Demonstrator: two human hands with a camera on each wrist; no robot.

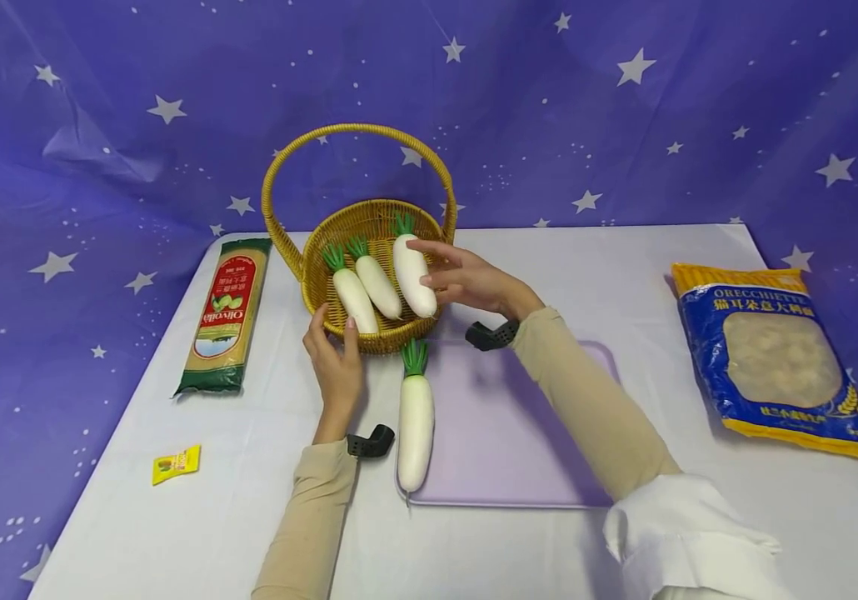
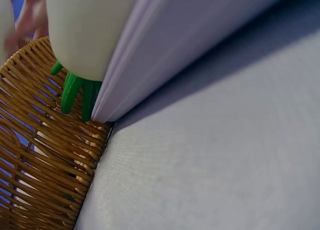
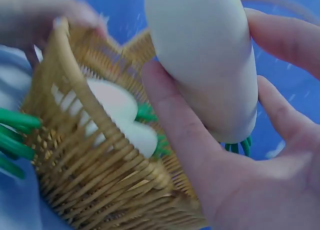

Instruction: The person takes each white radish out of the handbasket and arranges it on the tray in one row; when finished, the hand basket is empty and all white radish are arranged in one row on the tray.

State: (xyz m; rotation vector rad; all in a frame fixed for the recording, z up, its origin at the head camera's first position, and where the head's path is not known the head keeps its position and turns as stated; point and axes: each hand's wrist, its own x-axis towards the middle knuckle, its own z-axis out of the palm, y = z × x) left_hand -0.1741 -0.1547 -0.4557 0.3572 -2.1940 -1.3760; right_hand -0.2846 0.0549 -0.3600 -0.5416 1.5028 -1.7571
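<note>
- The right hand (image 1: pixel 477 279) is gripping a radish (image 1: pixel 408 271) between thumb and spread fingers, half open around its girth, seemingly so the smooth body won't slip.
- That radish is sitting above the right side of the basket (image 1: pixel 393 342), leaves pointing to the back; whether it is touching the wicker is hard to tell.
- The left hand (image 1: pixel 335 367) is resting at the near rim, fingers loosely spread and holding no radish, probably steadying the basket.
- Two radishes (image 1: pixel 379 289) are lying side by side in the basket, leaves also to the back, perhaps to save room.
- A fourth radish (image 1: pixel 416 433) is lying along the left edge of the tray (image 1: pixel 519 442), leaves toward the basket.
- Noodles (image 1: pixel 226 317), a candy (image 1: pixel 177 465) and a pasta bag (image 1: pixel 781 350) are lying off to the sides, apart from the hands.
</note>
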